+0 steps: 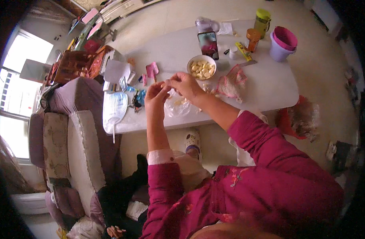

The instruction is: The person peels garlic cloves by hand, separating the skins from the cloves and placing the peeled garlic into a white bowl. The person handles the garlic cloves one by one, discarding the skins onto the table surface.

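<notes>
My left hand (155,96) and my right hand (186,87) meet above the near side of the white table, fingertips pinched together. Between them is a small pale piece (163,85), which looks like a garlic clove. Just beyond my right hand stands a white bowl (189,73) of peeled garlic cloves (203,68). Beneath my hands lies a thin clear plastic bag (177,108) with pale scraps. A few loose cloves (207,87) lie beside my right wrist, partly hidden by it. A pink-edged cloth (232,83) rests to the right of them.
A phone (208,46) stands propped behind the bowl. Farther right are an orange jar (253,39), a green bottle (262,23), a knife (247,63) and a lilac bucket (279,51). To the left lies a hand fan (117,107). Another person's hand (115,232) shows at lower left.
</notes>
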Demonstrator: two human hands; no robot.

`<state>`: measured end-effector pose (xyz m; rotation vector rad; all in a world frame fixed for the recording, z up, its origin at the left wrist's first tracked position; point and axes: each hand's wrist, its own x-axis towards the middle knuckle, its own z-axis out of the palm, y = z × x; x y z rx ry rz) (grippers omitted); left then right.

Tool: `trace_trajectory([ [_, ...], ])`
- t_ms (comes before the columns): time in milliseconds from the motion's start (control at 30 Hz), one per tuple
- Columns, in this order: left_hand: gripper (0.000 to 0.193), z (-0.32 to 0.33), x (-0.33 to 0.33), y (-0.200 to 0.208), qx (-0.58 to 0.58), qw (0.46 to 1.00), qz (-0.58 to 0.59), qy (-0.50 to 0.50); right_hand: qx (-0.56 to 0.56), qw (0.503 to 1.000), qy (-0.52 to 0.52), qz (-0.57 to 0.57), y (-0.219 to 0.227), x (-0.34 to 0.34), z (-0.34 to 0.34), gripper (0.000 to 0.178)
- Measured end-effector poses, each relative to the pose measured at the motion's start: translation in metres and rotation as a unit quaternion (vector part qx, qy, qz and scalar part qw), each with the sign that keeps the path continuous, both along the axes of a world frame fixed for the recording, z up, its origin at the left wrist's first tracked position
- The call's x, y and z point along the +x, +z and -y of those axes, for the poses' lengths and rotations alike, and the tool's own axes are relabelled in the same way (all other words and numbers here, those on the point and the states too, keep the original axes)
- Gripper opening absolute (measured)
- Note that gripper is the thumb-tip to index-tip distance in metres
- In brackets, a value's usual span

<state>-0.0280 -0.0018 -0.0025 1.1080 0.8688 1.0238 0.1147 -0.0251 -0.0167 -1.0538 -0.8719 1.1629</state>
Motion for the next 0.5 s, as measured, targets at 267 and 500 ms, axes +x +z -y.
trace_trajectory([
  [267, 0.026, 0.005, 0.007, 0.006, -0.015, 0.999, 0.044, -0.005, -0.019, 0.974, 0.07, -0.213, 0.001, 0.006, 0.001, 0.019],
  [500, 0.027, -0.004, 0.006, 0.0, -0.02, 0.998, 0.06, 0.02, 0.017, 0.952, 0.025, -0.306, 0.009, 0.025, -0.001, 0.016],
])
